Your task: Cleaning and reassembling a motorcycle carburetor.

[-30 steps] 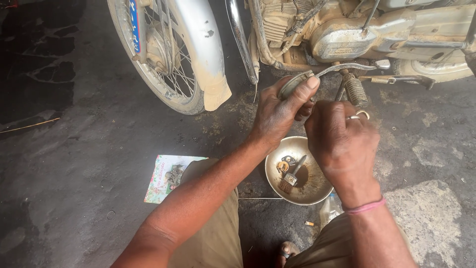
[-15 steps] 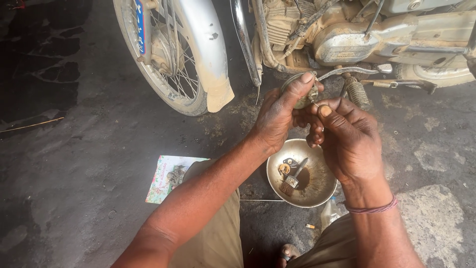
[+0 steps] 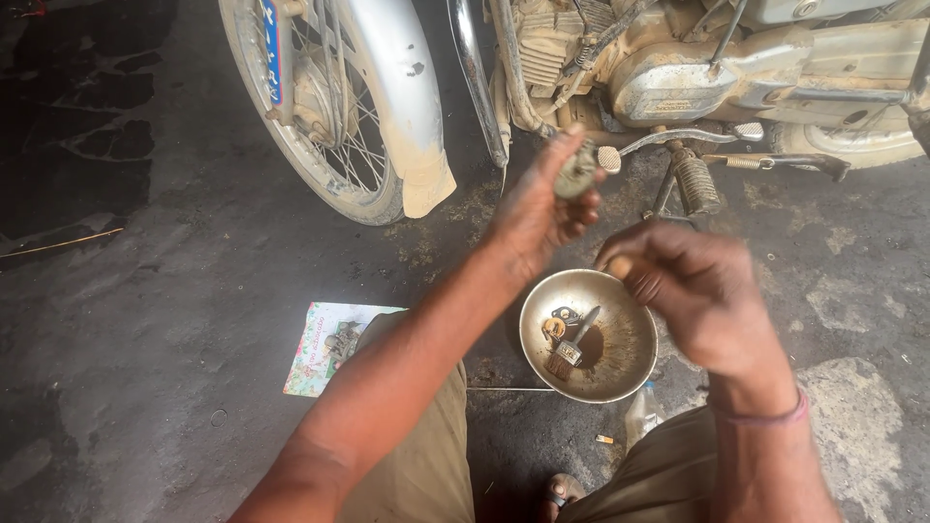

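My left hand (image 3: 536, 213) is raised below the motorcycle engine (image 3: 668, 68) and grips a small dirty metal part (image 3: 577, 171) between thumb and fingers. My right hand (image 3: 693, 291) hovers over the right rim of a round metal bowl (image 3: 620, 373), fingers curled together; whether anything sits in them I cannot tell. Inside the bowl lie a small brush (image 3: 572, 344) and a few little metal pieces (image 3: 557, 324). The two hands are apart.
The motorcycle's front wheel (image 3: 320, 126) and grey mudguard (image 3: 402, 107) stand at upper left, the footpeg (image 3: 696, 182) and stand at upper right. A printed card (image 3: 315, 353) with a small part lies on the dark oily floor by my left knee.
The hands were together at the part near the engine; now they have separated. The right hand dropped back over the bowl while the left keeps the part raised.
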